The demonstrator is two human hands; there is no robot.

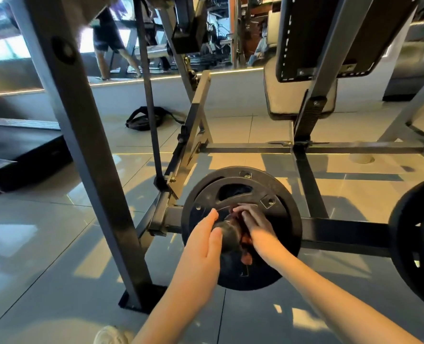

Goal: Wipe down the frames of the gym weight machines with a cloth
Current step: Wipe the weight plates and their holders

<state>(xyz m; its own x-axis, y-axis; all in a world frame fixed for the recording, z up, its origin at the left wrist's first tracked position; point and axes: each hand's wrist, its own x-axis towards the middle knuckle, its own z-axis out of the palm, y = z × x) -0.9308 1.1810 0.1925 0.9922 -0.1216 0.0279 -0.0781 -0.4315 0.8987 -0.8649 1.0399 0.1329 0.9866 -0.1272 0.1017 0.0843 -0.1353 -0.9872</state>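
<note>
A black weight plate hangs on a horizontal peg of the dark grey machine frame. My right hand grips a dark reddish cloth wrapped on the right side of the peg, fingers curled over it. My left hand lies flat with straight fingers against the peg's left side. The peg's end points toward me and the cloth is mostly hidden between hand and peg.
A thick slanted frame post stands at left with its foot on the tiled floor. A second plate sits at the right edge. A padded seat rises behind. A black bag lies on the floor. A person walks on a treadmill far back.
</note>
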